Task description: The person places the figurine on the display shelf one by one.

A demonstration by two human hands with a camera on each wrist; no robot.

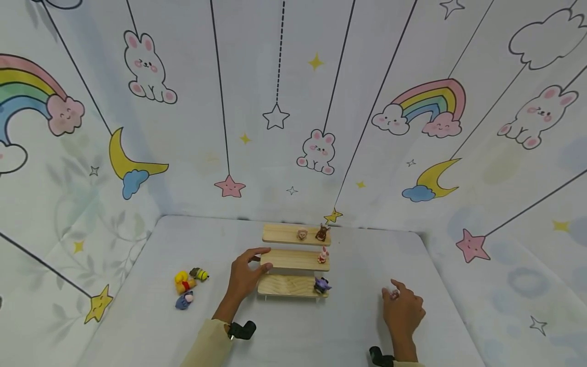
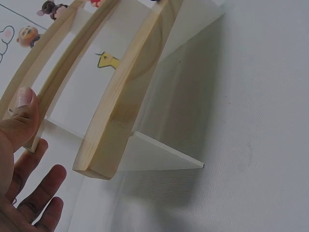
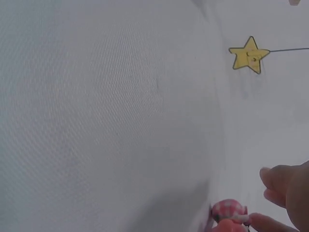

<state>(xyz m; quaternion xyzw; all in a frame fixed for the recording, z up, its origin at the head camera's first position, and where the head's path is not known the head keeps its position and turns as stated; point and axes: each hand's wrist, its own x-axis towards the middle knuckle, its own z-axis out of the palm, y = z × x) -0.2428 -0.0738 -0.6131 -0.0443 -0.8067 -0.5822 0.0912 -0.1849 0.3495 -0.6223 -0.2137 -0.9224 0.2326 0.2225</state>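
On the table point(image 1: 357, 326), off to the right of the rack point(image 1: 293, 260), my right hand point(image 1: 402, 312) pinches a small pink figure point(image 3: 228, 212) between fingertips; its red-and-pink checked top shows just past my fingers point(image 3: 277, 179), low against the cloth. I judge it light, hard and smooth, so it could slip or roll from a loose pinch; a hold across its body, not its head, seems safest. My left hand point(image 1: 244, 278) rests at the rack's left end, thumb point(image 2: 21, 113) against the middle shelf's edge, the other fingers loose and holding nothing. That rack looks stiff but light, wooden shelves on thin white side panels, so I think a push could slide it. Four figures already stand on its shelves, and three more toys point(image 1: 188, 286) lie well to its left.
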